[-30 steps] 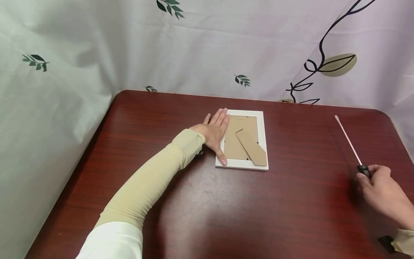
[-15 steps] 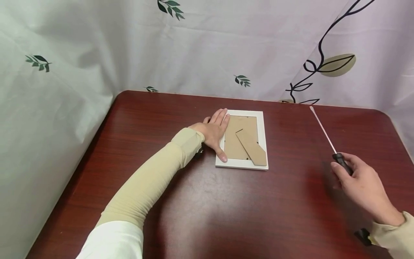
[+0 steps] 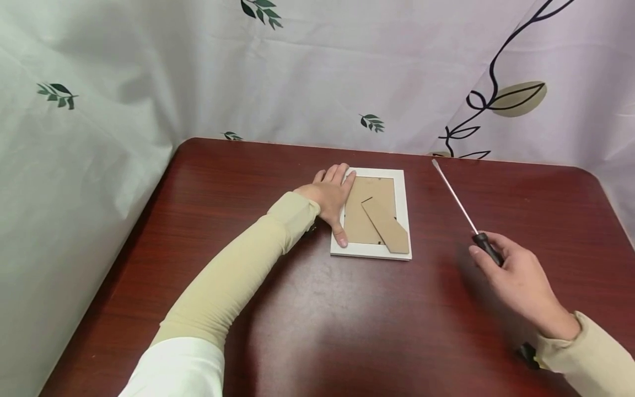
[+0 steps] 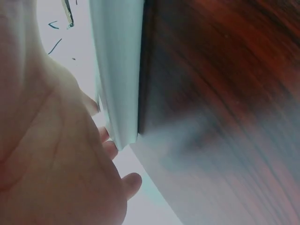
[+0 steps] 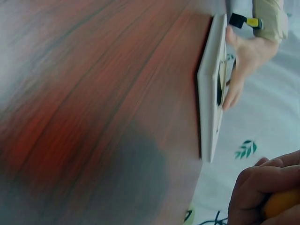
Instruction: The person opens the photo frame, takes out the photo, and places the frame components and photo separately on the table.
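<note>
A white picture frame (image 3: pixel 371 251) lies on the table with its brown backing board (image 3: pixel 357 220) and slanted easel stand (image 3: pixel 389 229) facing up. My left hand (image 3: pixel 329 198) rests spread along the frame's left side, thumb near the lower left corner and fingers toward the upper one. In the left wrist view the frame's white edge (image 4: pixel 117 65) runs beside the palm. My right hand (image 3: pixel 521 275) grips a screwdriver (image 3: pixel 458 204) by its black handle, right of the frame. Its metal shaft points up and left, toward the table's back edge. The right wrist view shows curled fingers around the handle's yellowish end (image 5: pixel 283 202).
The dark red wooden table (image 3: pixel 297 331) has rounded back corners. Behind it and at the left hangs a pale curtain (image 3: pixel 307 77) with leaf prints. A small black and yellow device (image 5: pixel 243 21) sits at the left wrist.
My right hand has carried the screwdriver leftward, closer to the picture frame. My left hand has shifted only slightly, and the frame has stayed in place.
</note>
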Action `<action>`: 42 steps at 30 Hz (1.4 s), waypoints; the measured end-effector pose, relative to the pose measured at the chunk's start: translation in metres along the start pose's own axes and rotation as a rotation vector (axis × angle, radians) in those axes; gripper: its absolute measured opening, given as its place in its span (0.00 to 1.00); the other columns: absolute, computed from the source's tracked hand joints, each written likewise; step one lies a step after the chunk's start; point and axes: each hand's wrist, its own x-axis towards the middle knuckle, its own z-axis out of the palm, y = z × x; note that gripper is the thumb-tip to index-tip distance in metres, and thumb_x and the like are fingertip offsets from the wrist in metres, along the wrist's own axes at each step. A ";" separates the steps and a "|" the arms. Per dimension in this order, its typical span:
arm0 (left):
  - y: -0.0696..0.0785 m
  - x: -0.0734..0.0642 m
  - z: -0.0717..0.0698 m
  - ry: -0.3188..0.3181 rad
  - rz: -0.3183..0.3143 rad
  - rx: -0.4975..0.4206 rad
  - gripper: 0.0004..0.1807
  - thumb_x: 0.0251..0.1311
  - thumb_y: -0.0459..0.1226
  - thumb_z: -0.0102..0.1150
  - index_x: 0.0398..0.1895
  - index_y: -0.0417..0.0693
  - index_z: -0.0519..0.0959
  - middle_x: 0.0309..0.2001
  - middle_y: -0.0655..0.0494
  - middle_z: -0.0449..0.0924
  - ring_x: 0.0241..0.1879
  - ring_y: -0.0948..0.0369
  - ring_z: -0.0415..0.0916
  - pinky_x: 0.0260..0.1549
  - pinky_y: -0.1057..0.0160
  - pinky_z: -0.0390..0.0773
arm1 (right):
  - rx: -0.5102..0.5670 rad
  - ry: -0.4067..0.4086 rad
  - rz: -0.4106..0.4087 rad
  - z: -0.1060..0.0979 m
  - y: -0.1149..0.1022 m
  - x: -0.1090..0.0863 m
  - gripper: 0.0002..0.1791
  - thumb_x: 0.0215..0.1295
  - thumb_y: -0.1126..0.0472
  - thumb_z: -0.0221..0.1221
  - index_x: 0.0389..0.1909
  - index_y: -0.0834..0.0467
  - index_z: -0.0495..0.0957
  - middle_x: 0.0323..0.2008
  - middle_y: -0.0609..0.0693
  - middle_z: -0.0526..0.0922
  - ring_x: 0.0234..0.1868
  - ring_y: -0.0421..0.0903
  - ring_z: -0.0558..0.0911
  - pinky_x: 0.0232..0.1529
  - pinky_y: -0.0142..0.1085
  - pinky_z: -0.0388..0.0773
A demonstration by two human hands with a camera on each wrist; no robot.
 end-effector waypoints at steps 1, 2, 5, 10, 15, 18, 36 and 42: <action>0.000 0.000 0.000 -0.003 -0.002 0.003 0.94 0.15 0.77 0.74 0.80 0.40 0.29 0.79 0.39 0.25 0.78 0.45 0.27 0.75 0.44 0.40 | -0.002 -0.001 0.001 0.001 -0.002 0.001 0.20 0.74 0.56 0.56 0.57 0.66 0.76 0.23 0.47 0.77 0.18 0.37 0.67 0.19 0.32 0.61; 0.001 0.000 -0.001 -0.004 -0.004 0.006 0.94 0.16 0.77 0.73 0.80 0.40 0.29 0.79 0.38 0.25 0.78 0.45 0.27 0.75 0.45 0.39 | -0.002 -0.001 0.000 0.003 -0.004 0.002 0.20 0.75 0.56 0.55 0.56 0.66 0.76 0.22 0.47 0.76 0.19 0.37 0.67 0.20 0.32 0.60; 0.001 0.000 -0.002 -0.004 -0.002 0.012 0.93 0.17 0.77 0.73 0.80 0.39 0.29 0.79 0.37 0.26 0.78 0.44 0.27 0.76 0.46 0.38 | 0.010 -0.017 -0.026 0.009 -0.010 0.004 0.17 0.77 0.56 0.52 0.53 0.66 0.77 0.23 0.49 0.75 0.20 0.38 0.68 0.22 0.31 0.61; 0.003 -0.001 -0.003 -0.003 0.008 0.013 0.93 0.17 0.76 0.74 0.79 0.36 0.30 0.79 0.35 0.26 0.78 0.43 0.26 0.76 0.53 0.37 | 0.012 -0.073 -0.078 0.021 -0.020 0.008 0.13 0.79 0.58 0.49 0.45 0.63 0.77 0.22 0.47 0.72 0.23 0.39 0.69 0.24 0.31 0.63; 0.005 -0.001 -0.003 -0.013 0.016 -0.004 0.92 0.19 0.74 0.76 0.79 0.34 0.30 0.78 0.33 0.26 0.78 0.43 0.25 0.76 0.58 0.34 | -0.034 -0.118 -0.092 0.032 -0.028 0.012 0.15 0.78 0.58 0.50 0.51 0.63 0.79 0.21 0.45 0.69 0.29 0.45 0.72 0.30 0.33 0.66; 0.005 -0.002 -0.004 -0.022 0.016 -0.022 0.92 0.20 0.73 0.77 0.79 0.34 0.30 0.79 0.34 0.23 0.78 0.44 0.22 0.75 0.58 0.32 | -0.047 -0.137 -0.095 0.037 -0.030 0.015 0.19 0.77 0.57 0.51 0.58 0.66 0.78 0.24 0.46 0.74 0.35 0.48 0.74 0.34 0.33 0.69; 0.004 -0.002 -0.005 -0.036 0.025 -0.035 0.92 0.20 0.72 0.77 0.78 0.33 0.29 0.78 0.36 0.19 0.78 0.45 0.20 0.75 0.57 0.33 | -0.045 -0.101 -0.109 0.054 -0.036 0.020 0.21 0.75 0.62 0.53 0.61 0.71 0.75 0.28 0.52 0.80 0.36 0.51 0.77 0.40 0.47 0.75; 0.005 -0.003 -0.007 -0.053 0.009 -0.056 0.93 0.20 0.71 0.78 0.78 0.35 0.28 0.79 0.39 0.18 0.78 0.47 0.19 0.76 0.53 0.37 | -0.053 -0.101 -0.110 0.057 -0.036 0.019 0.19 0.75 0.62 0.53 0.59 0.69 0.77 0.24 0.50 0.77 0.33 0.50 0.76 0.37 0.47 0.74</action>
